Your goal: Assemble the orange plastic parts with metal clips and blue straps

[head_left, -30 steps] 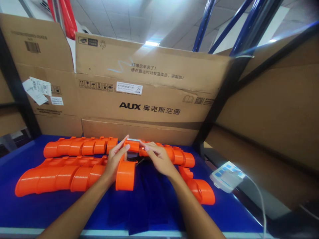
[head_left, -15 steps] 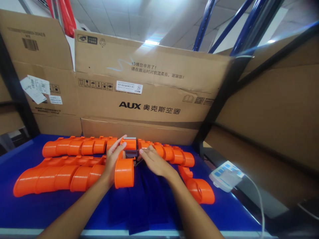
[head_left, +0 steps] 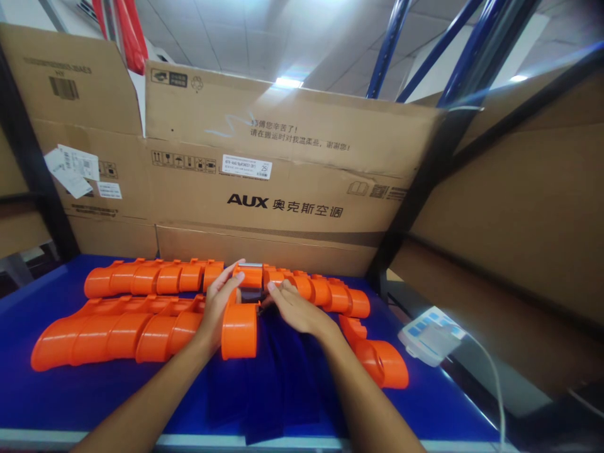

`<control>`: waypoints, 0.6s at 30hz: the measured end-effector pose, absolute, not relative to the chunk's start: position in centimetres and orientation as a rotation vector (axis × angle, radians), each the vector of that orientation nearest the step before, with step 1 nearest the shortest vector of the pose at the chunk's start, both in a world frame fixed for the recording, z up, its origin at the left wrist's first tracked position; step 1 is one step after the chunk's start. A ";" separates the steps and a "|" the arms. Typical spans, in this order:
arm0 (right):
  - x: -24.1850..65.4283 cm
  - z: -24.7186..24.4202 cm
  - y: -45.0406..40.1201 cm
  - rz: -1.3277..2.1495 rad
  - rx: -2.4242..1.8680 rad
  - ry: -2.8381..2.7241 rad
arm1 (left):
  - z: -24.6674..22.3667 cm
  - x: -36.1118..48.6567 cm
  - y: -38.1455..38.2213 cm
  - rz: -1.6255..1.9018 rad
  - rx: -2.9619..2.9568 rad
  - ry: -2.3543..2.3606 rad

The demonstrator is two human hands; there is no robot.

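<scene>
Near the middle of the blue tabletop, my left hand (head_left: 221,302) is closed round an orange ring-shaped part (head_left: 249,277) with a silvery strip along its top. A larger orange ring (head_left: 240,331) stands just below, beside the left wrist. My right hand (head_left: 295,305) is bent at the right of the held part, thumb and fingers pressed together at a dark piece too small to make out. Dark blue strips (head_left: 268,384) lie on the table between my forearms.
Rows of orange curved parts (head_left: 104,333) lie at left, with more (head_left: 340,296) at right. A cardboard wall (head_left: 278,236) stands behind. A white-and-blue box (head_left: 431,336) with a cable (head_left: 495,384) sits at right, beside a black post (head_left: 401,207).
The whole view has shifted slightly, so everything sits a little further right. Both hands keep nearly the same pose on the part.
</scene>
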State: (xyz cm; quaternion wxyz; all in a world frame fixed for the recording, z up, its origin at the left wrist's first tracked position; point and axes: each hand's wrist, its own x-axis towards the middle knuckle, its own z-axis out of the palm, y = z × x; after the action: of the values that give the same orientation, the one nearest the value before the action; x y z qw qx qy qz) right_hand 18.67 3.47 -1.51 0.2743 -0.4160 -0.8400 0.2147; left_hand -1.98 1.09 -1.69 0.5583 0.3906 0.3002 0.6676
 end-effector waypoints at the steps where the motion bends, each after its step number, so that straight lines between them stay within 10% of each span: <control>1: 18.7 -1.5 3.5 0.578 -1.107 -2.258 | -1.6 -1.9 0.9 1.581 0.924 0.704; 18: 18.7 -1.6 3.8 0.520 -1.102 -2.257 | -1.5 -1.7 0.5 1.548 0.886 0.684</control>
State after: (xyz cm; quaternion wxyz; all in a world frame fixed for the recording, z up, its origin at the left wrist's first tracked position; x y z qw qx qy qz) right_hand 18.68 3.78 -1.64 0.2841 -0.4119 -0.8437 0.1944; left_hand -1.68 0.49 -1.52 0.5774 0.3788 0.2925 0.6615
